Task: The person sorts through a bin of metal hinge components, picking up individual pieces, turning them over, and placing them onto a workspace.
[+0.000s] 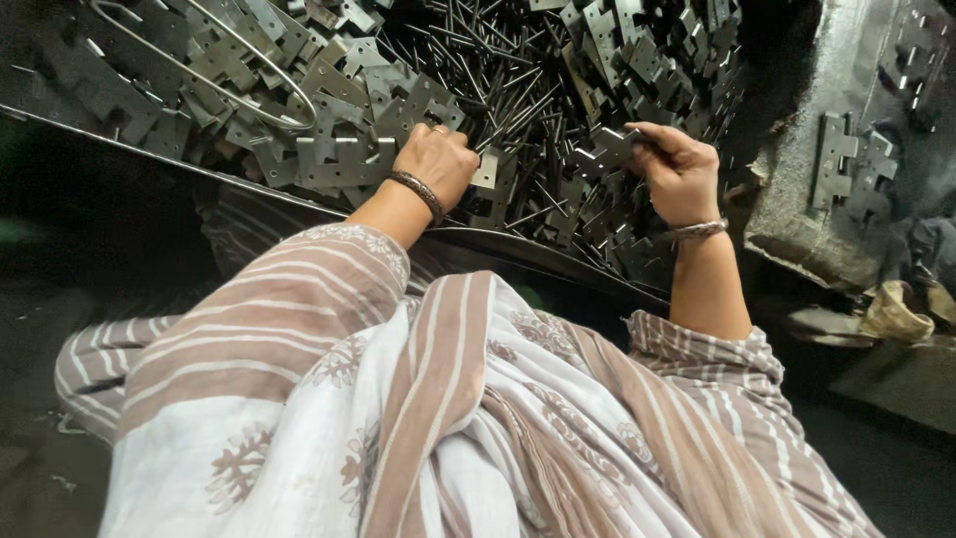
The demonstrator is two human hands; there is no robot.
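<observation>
A big pile of grey metal hinge plates point(329, 100) and thin dark metal pins point(498, 70) fills a wide tray in front of me. My left hand point(438, 159), with a bangle on the wrist, is closed over a small light metal plate point(486, 169) at the near side of the pile. Further right, my right hand point(677, 169) pinches a dark hinge plate point(612, 147) between thumb and fingers just above the heap. Both forearms reach out from striped brown and white sleeves.
The tray's dark near rim point(518, 249) runs across below my hands. A bent wire loop point(219, 70) lies on the plates at the left. At the right stands a grimy metal block point(827, 209) with hinge plates point(836, 159) on it, and a crumpled rag point(896, 309).
</observation>
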